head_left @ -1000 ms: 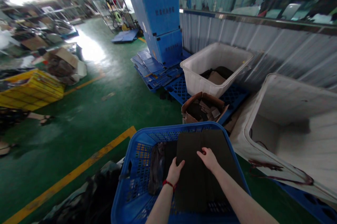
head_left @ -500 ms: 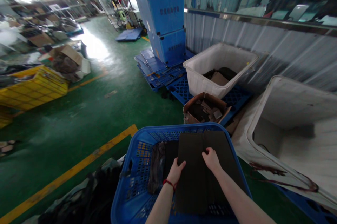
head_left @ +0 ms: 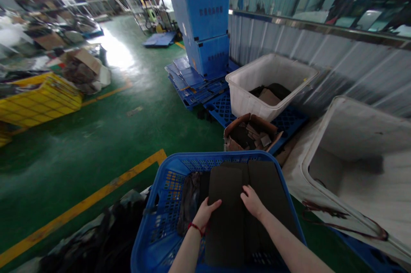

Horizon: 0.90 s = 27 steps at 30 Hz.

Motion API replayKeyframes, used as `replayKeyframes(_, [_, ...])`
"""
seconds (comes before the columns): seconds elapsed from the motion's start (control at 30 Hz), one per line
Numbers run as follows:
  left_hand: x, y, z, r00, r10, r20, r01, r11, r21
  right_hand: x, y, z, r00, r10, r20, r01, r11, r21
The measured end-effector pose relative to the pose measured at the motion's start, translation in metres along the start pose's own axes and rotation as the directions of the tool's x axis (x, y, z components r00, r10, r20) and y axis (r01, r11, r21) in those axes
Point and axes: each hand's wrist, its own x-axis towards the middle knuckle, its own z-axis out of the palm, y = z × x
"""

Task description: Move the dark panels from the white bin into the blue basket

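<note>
A blue plastic basket (head_left: 180, 158) holds long dark panels and a crumpled dark bundle (head_left: 190, 200). Between my hands is one dark panel (head_left: 226, 217), gripped by its two long edges. My left hand (head_left: 206, 214), with a red band at the wrist, has its thumb over the left edge and its fingers hidden beneath. My right hand (head_left: 252, 201) pinches the opposite edge. Another dark panel (head_left: 268, 196) lies to the right in the basket, and part of one shows under the held panel.
Beyond the basket stand a torn carton (head_left: 234, 144) and a white tub (head_left: 250, 104) on a blue pallet. Another white tub (head_left: 308, 179) is at right. Blue boxes (head_left: 205, 12) are stacked farther back; dark bags (head_left: 105, 238) lie at lower left.
Both hands have moved slightly left with the held panel, showing more of the panel beneath it. The view has shifted a little.
</note>
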Motion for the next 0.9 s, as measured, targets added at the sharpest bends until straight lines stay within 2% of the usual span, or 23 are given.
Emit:
replayKeyframes(0.1, [-0.001, -0.001, -0.009, 0.998, -0.047, 0.045, 0.050, 0.997, -0.061, -0.005, 0.006, -0.003, 0.991, -0.134, -0.029, 0.128, 0.979, -0.160])
replayKeyframes(0.17, [-0.002, -0.002, -0.013, 0.996, -0.034, 0.081, 0.041, 0.996, -0.085, -0.007, 0.012, -0.008, 0.979, -0.196, -0.046, 0.179, 0.952, -0.248])
replayKeyframes(0.27, [-0.006, -0.001, -0.018, 0.994, -0.014, 0.105, 0.027, 0.993, -0.117, -0.007, 0.023, -0.016, 0.964, -0.263, -0.036, 0.234, 0.906, -0.354])
replayKeyframes(0.47, [-0.010, -0.005, -0.033, 0.995, -0.057, 0.085, 0.073, 0.978, -0.193, -0.004, 0.034, -0.022, 0.935, -0.353, 0.011, 0.314, 0.817, -0.483])
replayKeyframes(0.6, [-0.004, -0.004, -0.027, 0.997, -0.023, 0.079, 0.039, 0.978, -0.203, -0.003, 0.029, -0.015, 0.921, -0.390, -0.002, 0.325, 0.771, -0.547])
replayKeyframes(0.7, [-0.001, 0.001, -0.015, 0.994, -0.009, 0.109, 0.029, 0.983, -0.181, -0.003, 0.025, -0.007, 0.881, -0.467, 0.074, 0.422, 0.706, -0.568])
replayKeyframes(0.77, [-0.004, 0.005, -0.015, 0.989, -0.007, 0.145, 0.032, 0.986, -0.166, -0.002, 0.027, -0.002, 0.857, -0.503, 0.113, 0.468, 0.668, -0.579])
replayKeyframes(0.83, [-0.009, 0.010, -0.029, 0.990, -0.003, 0.139, 0.024, 0.988, -0.149, -0.001, 0.032, 0.002, 0.848, -0.518, 0.112, 0.474, 0.647, -0.597])
replayKeyframes(0.9, [-0.017, 0.015, -0.058, 0.998, -0.007, 0.060, 0.016, 0.989, -0.147, -0.001, 0.038, 0.003, 0.843, -0.529, 0.096, 0.468, 0.634, -0.616])
